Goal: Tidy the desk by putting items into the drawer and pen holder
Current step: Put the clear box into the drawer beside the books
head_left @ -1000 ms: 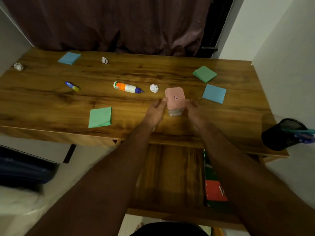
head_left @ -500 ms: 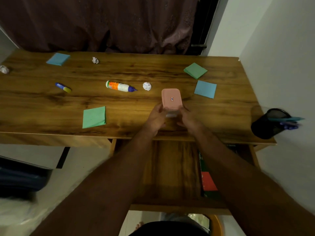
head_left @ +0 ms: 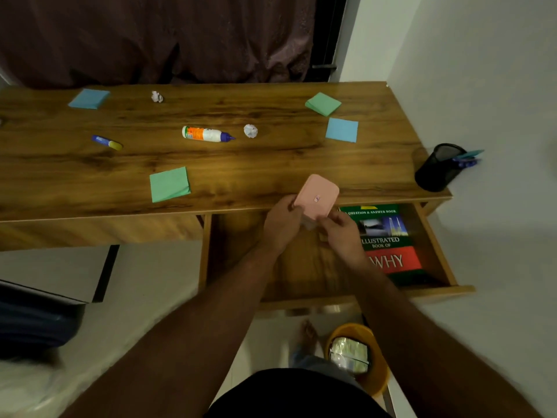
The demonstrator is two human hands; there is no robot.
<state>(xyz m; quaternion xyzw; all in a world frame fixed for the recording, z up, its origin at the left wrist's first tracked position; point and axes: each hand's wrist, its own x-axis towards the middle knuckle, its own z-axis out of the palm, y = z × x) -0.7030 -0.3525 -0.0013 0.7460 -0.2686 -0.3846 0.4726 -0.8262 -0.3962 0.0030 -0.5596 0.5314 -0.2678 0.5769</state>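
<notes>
Both hands hold a small box with a pink lid (head_left: 316, 197), tilted, above the desk's front edge and the open drawer (head_left: 437, 254). My left hand (head_left: 281, 224) grips its left side and my right hand (head_left: 342, 233) grips its right side from below. Inside the drawer lies a green and red book (head_left: 388, 239). A black mesh pen holder (head_left: 438, 167) with blue pens stands at the desk's right front corner. On the desk lie a glue bottle (head_left: 206, 134), a small blue and yellow tube (head_left: 107, 142) and green and blue sticky-note pads.
Crumpled paper balls (head_left: 250, 130) (head_left: 157, 96) lie on the wooden desk (head_left: 241, 164). A green pad (head_left: 169, 184) sits near the front edge, others (head_left: 323, 103) (head_left: 342, 130) (head_left: 89, 98) farther back. An orange bin (head_left: 358, 354) stands on the floor under the drawer. A dark curtain hangs behind.
Both hands lifted the pink-lidded box off the desk and brought it toward me, over the open drawer. The view shifted, showing the drawer and book more fully.
</notes>
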